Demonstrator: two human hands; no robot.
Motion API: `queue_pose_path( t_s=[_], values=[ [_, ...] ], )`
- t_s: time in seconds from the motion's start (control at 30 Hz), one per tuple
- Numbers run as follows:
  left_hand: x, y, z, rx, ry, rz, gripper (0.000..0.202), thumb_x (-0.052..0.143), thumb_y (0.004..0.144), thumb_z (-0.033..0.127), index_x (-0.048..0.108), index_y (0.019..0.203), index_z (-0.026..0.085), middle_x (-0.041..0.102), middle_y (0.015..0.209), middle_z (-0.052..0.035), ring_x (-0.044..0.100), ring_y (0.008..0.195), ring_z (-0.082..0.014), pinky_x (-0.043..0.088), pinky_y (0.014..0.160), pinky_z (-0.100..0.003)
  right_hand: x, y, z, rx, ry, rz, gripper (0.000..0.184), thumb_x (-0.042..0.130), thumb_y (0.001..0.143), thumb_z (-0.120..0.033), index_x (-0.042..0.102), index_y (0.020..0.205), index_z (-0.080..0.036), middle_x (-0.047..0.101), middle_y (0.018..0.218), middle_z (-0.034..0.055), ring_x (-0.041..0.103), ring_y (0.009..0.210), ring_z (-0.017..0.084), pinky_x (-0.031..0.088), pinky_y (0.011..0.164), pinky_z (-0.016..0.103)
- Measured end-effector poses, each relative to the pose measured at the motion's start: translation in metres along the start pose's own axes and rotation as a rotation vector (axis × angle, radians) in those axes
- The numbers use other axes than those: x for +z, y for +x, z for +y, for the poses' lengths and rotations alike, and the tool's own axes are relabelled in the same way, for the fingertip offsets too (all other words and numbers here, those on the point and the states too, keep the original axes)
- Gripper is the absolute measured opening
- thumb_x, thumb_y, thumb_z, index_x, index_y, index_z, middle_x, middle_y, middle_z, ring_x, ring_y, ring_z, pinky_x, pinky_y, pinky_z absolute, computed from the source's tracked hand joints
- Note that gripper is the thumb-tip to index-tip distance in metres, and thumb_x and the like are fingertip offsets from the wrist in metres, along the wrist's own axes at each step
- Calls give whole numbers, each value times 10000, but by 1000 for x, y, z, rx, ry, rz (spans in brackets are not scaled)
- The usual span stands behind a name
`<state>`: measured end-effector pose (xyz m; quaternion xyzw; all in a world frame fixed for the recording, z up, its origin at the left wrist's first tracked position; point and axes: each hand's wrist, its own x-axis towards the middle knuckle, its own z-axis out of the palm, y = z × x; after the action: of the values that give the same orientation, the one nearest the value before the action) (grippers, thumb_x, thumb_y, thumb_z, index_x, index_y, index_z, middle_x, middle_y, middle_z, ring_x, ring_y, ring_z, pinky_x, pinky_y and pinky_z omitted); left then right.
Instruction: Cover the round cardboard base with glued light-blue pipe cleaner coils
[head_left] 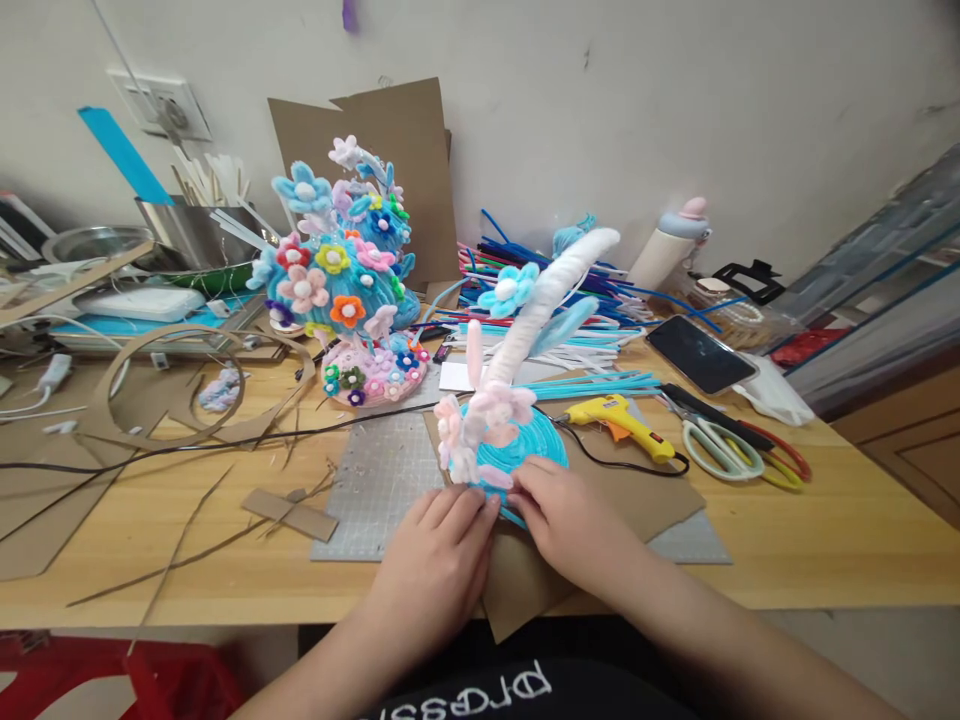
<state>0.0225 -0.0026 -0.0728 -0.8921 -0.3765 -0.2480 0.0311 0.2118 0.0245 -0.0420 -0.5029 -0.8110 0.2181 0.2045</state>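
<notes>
A pipe-cleaner craft stands in front of me, with a round coiled blue base (525, 445) and a thick, slanting white stem (529, 315). A blue flower (508, 290) and a blue leaf (566, 325) are on the stem. Pale pink and white flowers (480, 430) cluster round its foot. At the front left rim of the base, my left hand (442, 550) is closed with its fingertips on the edge. My right hand (562, 515) pinches the same rim from the right. My fingers hide the exact spot they grip.
Behind stands a finished-looking flower-covered craft (345, 285) on a pink base. Right of the base lie a yellow glue gun (619, 425), scissors (720, 450) and a phone (701, 355). Loose pipe cleaners (570, 350) pile up behind. Cardboard scraps (292, 515) and a black cord (247, 445) lie left.
</notes>
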Motion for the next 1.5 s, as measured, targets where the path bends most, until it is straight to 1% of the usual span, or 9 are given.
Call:
queue_pose_path(
  t_s=[0.27,0.53,0.83,0.93,1.03,1.1,1.33,1.43,1.5],
  values=[
    [1,-1,0,-10,-9,-4,343,487,895,146,548,1230,110,646,1032,-121,602,924,-254,542,751,-404,-13,-4,9,101,232,11,202,421,933,-219,483,742,-228,555,726,14,526,687,190,412,628,319],
    [-4,-6,0,-21,-26,88,343,474,891,126,547,1226,133,659,1055,-108,606,950,-231,537,785,-382,-59,-23,58,325,604,99,327,342,951,-500,372,735,-257,392,668,-44,448,534,136,371,468,268],
    [-4,-11,-10,-338,11,193,242,460,903,203,509,1133,146,617,1022,-119,582,931,-241,510,766,-394,-117,-113,90,705,439,-384,337,669,785,-431,587,528,-229,464,522,-8,365,364,78,269,389,266],
    [2,-9,-15,-372,46,159,289,457,902,248,478,1170,140,615,1018,-129,584,944,-270,500,767,-429,-124,-133,97,753,334,-407,38,705,716,-313,731,741,-299,617,724,83,563,523,144,431,497,303],
    [7,-6,-17,-360,69,102,306,467,893,264,484,1171,137,620,1036,-143,575,1012,-313,485,791,-467,-133,-142,95,722,264,-417,550,750,661,-270,656,1158,-484,686,1035,119,660,777,226,509,746,397],
    [9,-5,-18,-350,79,77,301,469,891,272,492,1158,134,622,1045,-152,569,1035,-329,481,793,-476,-139,-143,91,701,270,-430,539,724,713,-329,615,1208,-513,690,1088,118,667,830,245,519,773,410],
    [9,-5,-18,-363,103,52,303,458,896,294,473,1159,144,609,1055,-148,568,1050,-331,486,798,-474,-133,-136,89,462,348,-355,299,674,772,-292,729,1063,-331,741,905,91,693,768,248,567,674,353],
    [8,-4,-18,-369,104,40,303,458,898,295,466,1165,151,612,1044,-137,579,1030,-314,497,796,-459,-125,-127,101,401,269,-144,264,561,869,-395,656,687,-229,620,593,21,597,538,181,496,501,277],
    [7,-4,-18,-369,106,34,319,463,898,294,460,1180,146,616,1038,-138,583,1021,-309,504,794,-453,-120,-114,113,398,181,67,297,433,929,-433,598,789,-228,537,604,-7,526,517,161,453,484,269]
  ],
)
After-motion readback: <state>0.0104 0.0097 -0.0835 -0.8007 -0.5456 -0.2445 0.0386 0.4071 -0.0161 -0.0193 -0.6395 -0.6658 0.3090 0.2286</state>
